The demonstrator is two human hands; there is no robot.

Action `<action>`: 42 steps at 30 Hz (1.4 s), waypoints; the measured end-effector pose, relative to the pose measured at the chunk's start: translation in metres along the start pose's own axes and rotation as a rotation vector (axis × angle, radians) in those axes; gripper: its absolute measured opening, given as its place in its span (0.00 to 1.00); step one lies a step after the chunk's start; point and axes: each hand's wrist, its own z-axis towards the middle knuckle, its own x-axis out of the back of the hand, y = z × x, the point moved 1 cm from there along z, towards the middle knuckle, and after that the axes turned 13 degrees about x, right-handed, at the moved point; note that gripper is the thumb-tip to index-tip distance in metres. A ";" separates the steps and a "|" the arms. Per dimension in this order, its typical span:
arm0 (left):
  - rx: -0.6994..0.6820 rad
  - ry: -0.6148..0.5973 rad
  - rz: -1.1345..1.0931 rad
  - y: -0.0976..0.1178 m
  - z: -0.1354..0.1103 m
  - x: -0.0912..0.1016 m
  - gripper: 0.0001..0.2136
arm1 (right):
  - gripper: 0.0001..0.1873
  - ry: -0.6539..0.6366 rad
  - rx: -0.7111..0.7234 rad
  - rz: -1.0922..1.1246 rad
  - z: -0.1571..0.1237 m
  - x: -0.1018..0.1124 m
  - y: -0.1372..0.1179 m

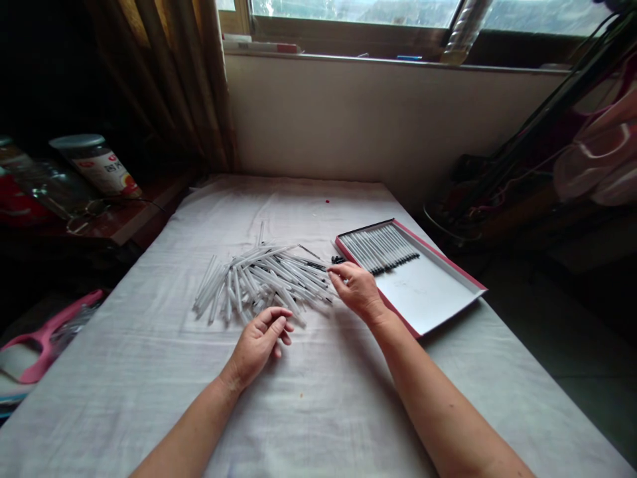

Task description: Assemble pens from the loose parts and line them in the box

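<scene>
A loose pile of clear pen barrels (249,279), with some dark-tipped thin pieces among them, lies on the white cloth. My left hand (261,337) rests at the pile's near edge, its fingers loosely curled and somewhat apart, with nothing visible in them. At the pile's right side is my right hand (355,289), thumb and fingertips pinched together; whatever may be between them is too small to make out. Just beyond its fingers sit several small black pieces, probably pen caps (337,260). A shallow red-edged box lid (432,299) beside this hand contains a row of black-ended pens (381,247).
The cloth-covered table (308,425) meets a wall below a window. To the left, a lidded jar (99,166) and glasses (87,211) stand on a dark side table (134,222). A pink-handled object (47,335) lies by the left edge. A tiny red bit (327,201) lies at the back.
</scene>
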 end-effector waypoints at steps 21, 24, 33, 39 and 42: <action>-0.922 0.376 0.780 -0.004 -0.018 -0.003 0.11 | 0.10 0.133 -0.070 0.391 -0.057 0.005 -0.053; -0.948 0.401 0.924 -0.005 -0.016 -0.002 0.14 | 0.08 0.084 -0.100 0.586 -0.063 0.003 -0.061; -0.643 0.359 0.813 -0.014 -0.007 0.007 0.12 | 0.13 0.058 -0.310 0.389 -0.061 0.004 -0.024; -0.559 0.319 0.754 -0.010 -0.006 0.006 0.11 | 0.11 -0.218 -0.280 -0.151 -0.053 0.002 -0.024; -0.540 0.309 0.737 -0.010 -0.006 0.005 0.11 | 0.11 -0.261 -0.269 -0.201 -0.048 -0.003 -0.030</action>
